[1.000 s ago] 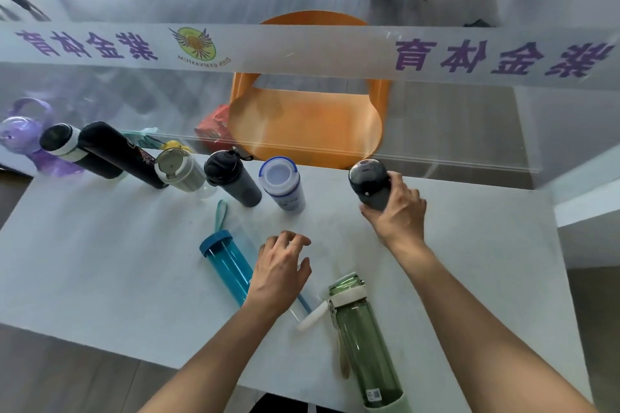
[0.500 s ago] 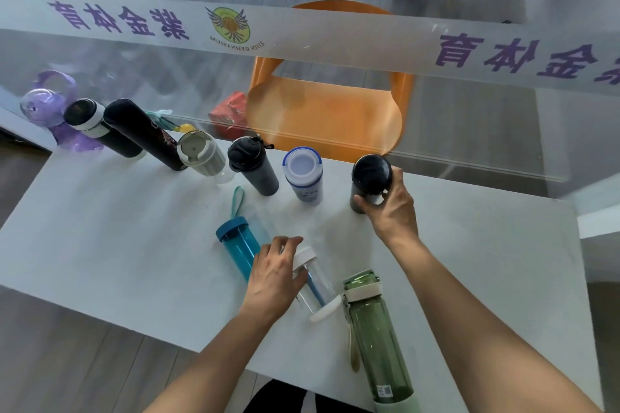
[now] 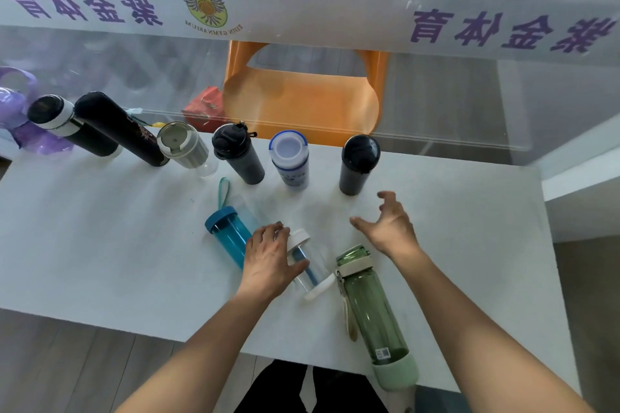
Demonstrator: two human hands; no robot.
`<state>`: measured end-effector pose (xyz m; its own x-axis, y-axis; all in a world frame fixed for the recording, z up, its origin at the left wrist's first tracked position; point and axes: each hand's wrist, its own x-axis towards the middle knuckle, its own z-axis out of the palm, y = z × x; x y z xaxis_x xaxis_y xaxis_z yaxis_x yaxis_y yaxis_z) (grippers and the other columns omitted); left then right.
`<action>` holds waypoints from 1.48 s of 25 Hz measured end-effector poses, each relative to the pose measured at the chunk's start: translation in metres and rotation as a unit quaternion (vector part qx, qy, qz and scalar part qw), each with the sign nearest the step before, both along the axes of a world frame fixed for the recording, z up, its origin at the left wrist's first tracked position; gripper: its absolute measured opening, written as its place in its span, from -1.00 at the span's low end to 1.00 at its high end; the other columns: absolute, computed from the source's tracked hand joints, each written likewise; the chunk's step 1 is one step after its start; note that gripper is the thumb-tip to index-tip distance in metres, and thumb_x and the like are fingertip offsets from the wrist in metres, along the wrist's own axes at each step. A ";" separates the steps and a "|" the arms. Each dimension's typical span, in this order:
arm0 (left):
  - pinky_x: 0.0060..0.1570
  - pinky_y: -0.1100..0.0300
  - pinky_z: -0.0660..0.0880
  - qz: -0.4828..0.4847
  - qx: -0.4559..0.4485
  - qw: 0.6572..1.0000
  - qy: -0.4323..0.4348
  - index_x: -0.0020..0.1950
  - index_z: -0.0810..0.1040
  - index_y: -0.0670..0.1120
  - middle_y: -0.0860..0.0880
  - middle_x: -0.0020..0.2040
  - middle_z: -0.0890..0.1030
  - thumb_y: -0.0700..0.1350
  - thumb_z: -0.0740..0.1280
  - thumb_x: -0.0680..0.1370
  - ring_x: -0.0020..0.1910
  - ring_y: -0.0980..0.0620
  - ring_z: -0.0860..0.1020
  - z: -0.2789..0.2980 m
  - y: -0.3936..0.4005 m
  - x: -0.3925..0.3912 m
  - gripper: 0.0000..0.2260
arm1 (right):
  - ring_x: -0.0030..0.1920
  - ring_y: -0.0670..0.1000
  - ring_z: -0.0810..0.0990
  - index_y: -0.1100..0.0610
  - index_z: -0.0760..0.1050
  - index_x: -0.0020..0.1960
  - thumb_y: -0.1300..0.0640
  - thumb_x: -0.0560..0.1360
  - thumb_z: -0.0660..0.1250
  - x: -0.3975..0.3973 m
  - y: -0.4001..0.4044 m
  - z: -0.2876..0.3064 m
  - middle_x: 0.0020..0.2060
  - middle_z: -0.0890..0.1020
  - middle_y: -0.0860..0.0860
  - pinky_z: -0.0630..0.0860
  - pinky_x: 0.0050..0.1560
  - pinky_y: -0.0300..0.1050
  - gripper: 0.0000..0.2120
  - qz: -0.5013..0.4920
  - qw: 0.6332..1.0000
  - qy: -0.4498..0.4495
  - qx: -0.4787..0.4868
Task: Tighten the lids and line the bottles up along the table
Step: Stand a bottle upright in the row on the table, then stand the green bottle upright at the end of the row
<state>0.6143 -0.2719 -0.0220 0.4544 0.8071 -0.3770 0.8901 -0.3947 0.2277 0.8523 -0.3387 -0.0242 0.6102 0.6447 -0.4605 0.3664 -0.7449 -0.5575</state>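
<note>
A person's two bare hands work over a white tabletop (image 3: 100,245); the left hand (image 3: 268,261) lies over a clear bottle (image 3: 307,270) with a white screw lid (image 3: 299,237), its fingers (image 3: 268,233) curled round the shoulder just below that lid, clamped on it; the right hand (image 3: 391,228) hovers empty just to the right, fingers (image 3: 385,199) spread apart and touching nothing.

The clear bottle lies tilted on the tabletop under the left palm, with a blue strip visible inside and a white loop handle (image 3: 318,290) at its near side; it looks like thin rigid plastic, apparently empty, so probably light, smooth and apt to roll or slip; the body seems the best place to hold it, while the other hand turns the ribbed-looking lid.

Touching or nearly touching the left fingers on their left lies a translucent blue bottle (image 3: 228,238) with a darker blue cap and a teal strap; just right of the clear bottle lies a long green bottle (image 3: 369,305), translucent, with a pale flip lid, a cord and a soft-looking pale base sleeve.

Beyond both hands stands a row of upright bottles; nearest the right fingers is a matte black tumbler (image 3: 357,166), then a white bottle with a blue rim (image 3: 290,161), a grey flask (image 3: 240,154), and further ones, dark and cylindrical.
</note>
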 end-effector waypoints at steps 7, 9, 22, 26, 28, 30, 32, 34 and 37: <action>0.46 -0.04 0.21 -0.038 -0.020 0.998 -0.035 0.33 0.44 0.03 -0.02 0.51 0.22 0.28 0.48 0.33 0.47 -0.11 0.19 0.003 -0.010 0.003 -0.34 | 0.27 0.17 0.53 0.02 0.28 0.40 -0.31 0.27 0.43 -0.060 -0.072 -0.009 0.25 0.54 0.08 0.43 0.27 0.07 -0.18 0.045 0.988 0.019 -0.149; 0.45 -0.08 0.20 -0.060 -0.015 0.997 -0.053 0.29 0.42 0.04 -0.03 0.57 0.09 0.25 0.52 0.30 0.51 -0.14 0.14 0.005 -0.015 0.005 -0.35 | 0.22 0.16 0.56 0.05 0.35 0.34 -0.25 0.30 0.45 -0.067 -0.077 -0.011 0.21 0.57 0.08 0.47 0.24 0.06 -0.28 0.023 0.991 0.013 -0.132; 0.42 -0.08 0.28 -0.137 -0.048 0.983 -0.113 0.30 0.36 0.11 -0.13 0.56 0.14 0.11 0.54 0.37 0.46 -0.22 0.28 0.021 -0.042 -0.002 -0.41 | 0.23 0.23 0.54 0.10 0.21 0.41 -0.27 0.36 0.43 -0.089 -0.089 -0.016 0.23 0.52 0.16 0.47 0.24 0.10 -0.19 -0.049 0.988 -0.055 -0.138; 0.42 -0.02 0.25 -0.154 0.002 0.979 -0.130 0.30 0.40 0.10 -0.11 0.51 0.27 0.06 0.52 0.40 0.41 -0.19 0.32 0.021 -0.042 -0.006 -0.47 | 0.25 0.21 0.53 0.13 0.30 0.37 -0.23 0.36 0.45 -0.079 -0.089 -0.025 0.25 0.52 0.15 0.49 0.25 0.09 -0.26 -0.080 0.984 -0.035 -0.153; 0.40 0.00 0.29 -0.149 0.014 0.980 -0.128 0.30 0.40 0.10 -0.09 0.48 0.30 0.06 0.50 0.42 0.39 -0.17 0.33 0.019 -0.039 -0.006 -0.49 | 0.25 0.20 0.52 0.14 0.36 0.36 -0.23 0.34 0.46 -0.076 -0.094 -0.024 0.25 0.52 0.15 0.49 0.26 0.08 -0.27 -0.095 0.986 -0.022 -0.133; 0.39 -0.03 0.34 -0.129 -0.023 0.985 -0.114 0.32 0.39 0.11 -0.08 0.48 0.27 0.07 0.48 0.44 0.39 -0.16 0.33 0.016 -0.035 -0.003 -0.50 | 0.25 0.19 0.53 0.14 0.40 0.35 -0.22 0.32 0.50 -0.072 -0.102 -0.018 0.23 0.53 0.14 0.49 0.27 0.09 -0.26 -0.116 0.989 -0.012 -0.090; 0.39 -0.04 0.38 -0.119 -0.064 0.986 -0.099 0.30 0.42 0.09 -0.07 0.47 0.25 0.06 0.47 0.46 0.38 -0.14 0.33 0.010 -0.029 0.001 -0.55 | 0.22 0.15 0.55 0.14 0.41 0.35 -0.19 0.28 0.55 -0.066 -0.108 -0.005 0.20 0.55 0.12 0.51 0.26 0.07 -0.24 -0.140 0.990 -0.012 -0.033; 0.36 -0.01 0.42 -0.123 -0.079 0.984 -0.099 0.24 0.46 0.09 -0.05 0.41 0.31 0.03 0.45 0.49 0.33 -0.09 0.36 0.007 -0.027 0.006 -0.64 | 0.19 0.12 0.56 0.14 0.43 0.33 -0.16 0.25 0.59 -0.058 -0.111 0.010 0.18 0.57 0.10 0.53 0.22 0.02 -0.24 -0.166 0.985 -0.033 0.017; 0.32 0.04 0.44 -0.124 -0.071 0.984 -0.109 0.23 0.47 0.09 -0.01 0.33 0.38 0.02 0.44 0.50 0.26 -0.04 0.37 0.003 -0.030 0.011 -0.67 | 0.21 0.11 0.54 0.15 0.43 0.32 -0.07 0.25 0.62 -0.047 -0.108 0.031 0.16 0.54 0.08 0.49 0.22 -0.04 -0.25 -0.197 0.975 -0.059 0.089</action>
<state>0.6254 -0.3015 -0.0188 0.7127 0.6075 -0.3506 0.6949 -0.5432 0.4713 0.8055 -0.4466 0.0067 0.8686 0.4131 -0.2736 0.1414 -0.7359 -0.6622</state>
